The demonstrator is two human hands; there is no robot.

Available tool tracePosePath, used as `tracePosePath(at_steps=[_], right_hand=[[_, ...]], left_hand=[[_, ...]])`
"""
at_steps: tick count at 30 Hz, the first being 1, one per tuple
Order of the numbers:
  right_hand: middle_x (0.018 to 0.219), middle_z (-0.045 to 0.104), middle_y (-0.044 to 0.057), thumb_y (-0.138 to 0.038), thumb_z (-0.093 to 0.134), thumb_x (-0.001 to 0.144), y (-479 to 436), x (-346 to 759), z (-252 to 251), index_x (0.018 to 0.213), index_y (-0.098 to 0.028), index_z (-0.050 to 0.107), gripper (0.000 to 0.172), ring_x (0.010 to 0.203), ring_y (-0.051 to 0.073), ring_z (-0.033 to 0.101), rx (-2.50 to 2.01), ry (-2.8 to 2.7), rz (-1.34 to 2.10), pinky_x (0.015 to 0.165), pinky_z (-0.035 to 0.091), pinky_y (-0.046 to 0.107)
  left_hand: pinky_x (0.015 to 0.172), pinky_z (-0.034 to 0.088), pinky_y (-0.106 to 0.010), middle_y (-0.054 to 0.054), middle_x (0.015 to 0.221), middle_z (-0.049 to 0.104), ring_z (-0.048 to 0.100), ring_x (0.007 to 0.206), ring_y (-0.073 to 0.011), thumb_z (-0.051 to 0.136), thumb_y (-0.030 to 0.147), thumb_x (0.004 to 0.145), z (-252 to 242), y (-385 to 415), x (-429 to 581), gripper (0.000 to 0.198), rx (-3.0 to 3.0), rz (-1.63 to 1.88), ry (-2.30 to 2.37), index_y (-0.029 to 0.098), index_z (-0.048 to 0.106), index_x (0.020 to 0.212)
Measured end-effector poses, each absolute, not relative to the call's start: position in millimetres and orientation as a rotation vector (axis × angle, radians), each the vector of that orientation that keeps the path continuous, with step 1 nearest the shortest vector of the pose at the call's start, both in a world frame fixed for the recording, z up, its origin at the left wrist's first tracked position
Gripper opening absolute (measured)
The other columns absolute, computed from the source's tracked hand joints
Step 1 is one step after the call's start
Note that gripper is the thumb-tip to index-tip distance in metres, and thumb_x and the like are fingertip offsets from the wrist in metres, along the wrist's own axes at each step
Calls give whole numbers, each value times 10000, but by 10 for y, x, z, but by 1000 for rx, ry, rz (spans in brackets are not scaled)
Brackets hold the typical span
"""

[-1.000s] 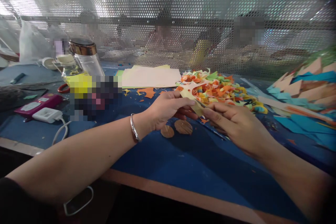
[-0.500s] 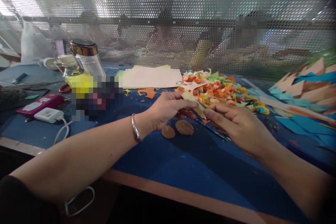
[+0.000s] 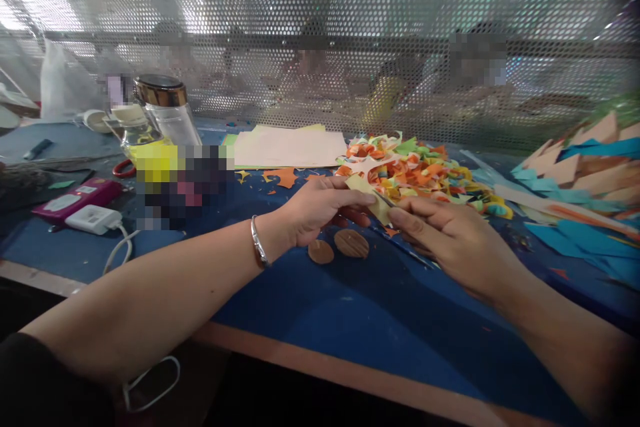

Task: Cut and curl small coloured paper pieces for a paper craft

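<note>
Head view, only view. Left hand (image 3: 323,210): thumb and fingers closed on a small piece of yellow paper (image 3: 361,185), held above the table (image 3: 310,320). Right hand (image 3: 440,227): fingers closed round a slim dark tool (image 3: 384,199), mostly hidden; its tip lies against the paper. Type of tool uncertain, possibly scissors. Paper sits between the two hands, its near corner at the right thumb.

Under the hands, on the table: two brown discs (image 3: 351,243) side by side, and a thin blue rod (image 3: 410,250) running below the right hand. Just beyond the hands, a heap of coloured scraps (image 3: 415,167); beyond the left hand, flat sheets (image 3: 290,148). Well right of the right hand, blue paper (image 3: 565,240) and a stack of pointed folded pieces (image 3: 565,167).

Step in hand, judged: tool being worked at the paper, likely a cut or trim; progress cannot be read. Next move calls for a firm left pinch, fingertips clear of the tip, and small, controlled motion from the right hand.
</note>
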State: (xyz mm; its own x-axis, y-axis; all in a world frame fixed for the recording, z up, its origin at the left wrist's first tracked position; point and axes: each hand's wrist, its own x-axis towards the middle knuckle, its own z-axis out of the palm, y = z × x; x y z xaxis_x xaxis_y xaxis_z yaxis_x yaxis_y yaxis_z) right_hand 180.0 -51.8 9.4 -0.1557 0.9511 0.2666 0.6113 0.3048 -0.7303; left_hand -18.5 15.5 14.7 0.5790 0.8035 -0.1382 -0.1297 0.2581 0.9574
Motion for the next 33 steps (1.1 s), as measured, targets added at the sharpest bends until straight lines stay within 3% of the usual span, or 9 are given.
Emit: tracePosePath(at_steps=[19,23,28,33], right_hand=[[535,363,-45,-777,554,927,-500,1838,31,645,-233,513,613,464,116,333,-1404,-1858,606,430,253,287],[509,396,-37,-775,543,936,-501,1833,43,634,-235,499,621,475,126,367,-1396,-1896,530,462,308,295],[500,407,-29,-793,502,944,-505,1812,66,608,-236,469,651,482,132,396,-1407,-1912,477,478,332,296],[520,387,-40,-809,530,917,-497,1811,58,631,-230,517,646,460,118,351,-1401,-1874,539,435,271,291]], left_hand=[[535,362,-221,-18,696,718,632,545,-68,799,121,800,158,154,-188,75,1129,671,715,129,733,765],[527,372,-209,-19,721,728,643,537,-60,796,120,818,148,163,-191,76,1126,656,708,117,730,779],[557,429,-187,-14,733,742,706,590,-84,791,124,833,166,174,-221,107,1116,638,697,132,685,825],[537,434,-199,12,716,727,736,593,-114,746,144,882,190,197,-249,183,1136,726,676,160,589,789]])
